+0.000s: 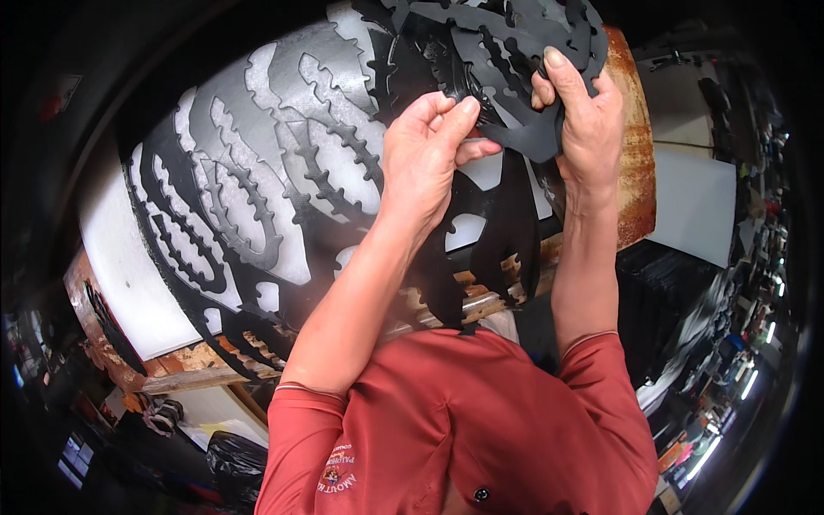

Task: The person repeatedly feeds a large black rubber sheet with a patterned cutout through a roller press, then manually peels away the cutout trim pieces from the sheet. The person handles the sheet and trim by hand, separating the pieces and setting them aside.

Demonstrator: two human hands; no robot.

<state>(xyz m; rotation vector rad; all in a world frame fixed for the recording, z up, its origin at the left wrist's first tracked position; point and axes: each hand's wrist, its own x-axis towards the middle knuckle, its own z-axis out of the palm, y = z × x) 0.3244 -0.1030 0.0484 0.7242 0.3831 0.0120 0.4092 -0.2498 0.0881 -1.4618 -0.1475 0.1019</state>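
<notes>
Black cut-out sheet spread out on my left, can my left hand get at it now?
Probably yes: the left hand is close to the black cut-out sheet, whose left part lies uncovered, though whether that hand holds something isn't clear.

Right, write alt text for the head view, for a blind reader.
A bare right hand grips flat dark notched pieces; the left hand is close beside them, over a black sheet with toothed openings on a brown-stained table. Below is a red shirt.
</notes>
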